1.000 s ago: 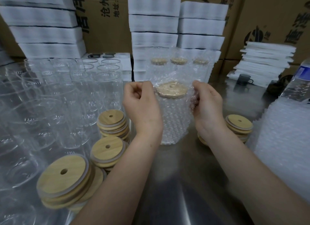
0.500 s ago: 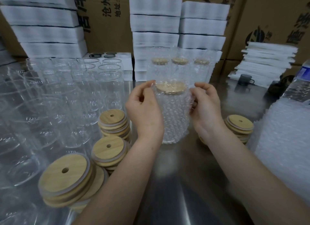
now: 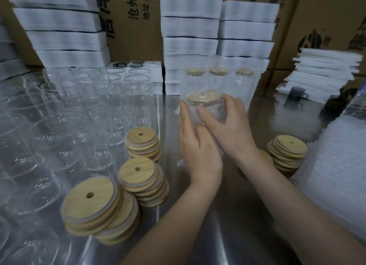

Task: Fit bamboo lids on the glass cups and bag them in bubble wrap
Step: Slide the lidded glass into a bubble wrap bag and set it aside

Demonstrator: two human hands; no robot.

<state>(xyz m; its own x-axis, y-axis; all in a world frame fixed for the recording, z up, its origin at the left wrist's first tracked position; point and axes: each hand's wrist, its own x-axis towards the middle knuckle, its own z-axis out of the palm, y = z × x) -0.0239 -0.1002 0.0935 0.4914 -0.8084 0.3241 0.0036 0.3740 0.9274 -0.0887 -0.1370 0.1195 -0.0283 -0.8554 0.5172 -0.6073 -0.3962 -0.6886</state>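
A glass cup with a bamboo lid (image 3: 204, 97), sleeved in a bubble-wrap bag (image 3: 217, 110), stands on the steel table at centre. My right hand (image 3: 227, 126) grips the wrapped cup near its top, fingers curled round it. My left hand (image 3: 196, 144) lies flat against the cup's left side with straight fingers. Most of the cup's body is hidden behind both hands. Three wrapped, lidded cups (image 3: 218, 74) stand just behind it.
Several bare glass cups (image 3: 69, 110) crowd the left. Stacks of bamboo lids (image 3: 142, 144) (image 3: 93, 207) (image 3: 288, 152) sit on both sides of my arms. A pile of bubble-wrap bags (image 3: 340, 175) lies right. Foam blocks (image 3: 190, 27) and cartons line the back; a dark mug (image 3: 297, 93) stands far right.
Both hands let go of the bag's mouth beside the lid. The right hand swung across the front and took hold of the cup's top; the left flattened against its side.
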